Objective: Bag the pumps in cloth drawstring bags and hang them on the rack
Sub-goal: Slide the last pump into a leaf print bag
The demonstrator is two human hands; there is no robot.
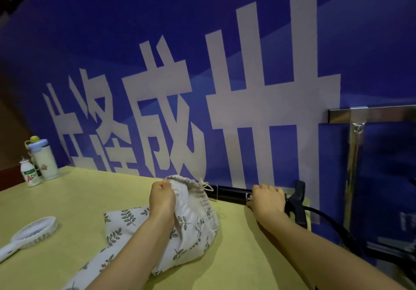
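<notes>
A white cloth drawstring bag (193, 226) printed with grey leaves lies on the yellow table (67, 211). My left hand (162, 197) grips the bag's gathered rim and holds the mouth up. A black pump (229, 194) lies along the table's back edge, its left end at the bag's mouth. My right hand (267, 199) grips the pump's barrel near its handle (298, 193). A black hose (326, 220) trails off to the right. The metal rack (355, 136) stands at the right.
A blue banner with large white characters (202, 87) rises right behind the table. At the far left stand a white flask (44, 159) and a small white bottle (29, 175). A white hand-held fan (29, 231) lies near the left front.
</notes>
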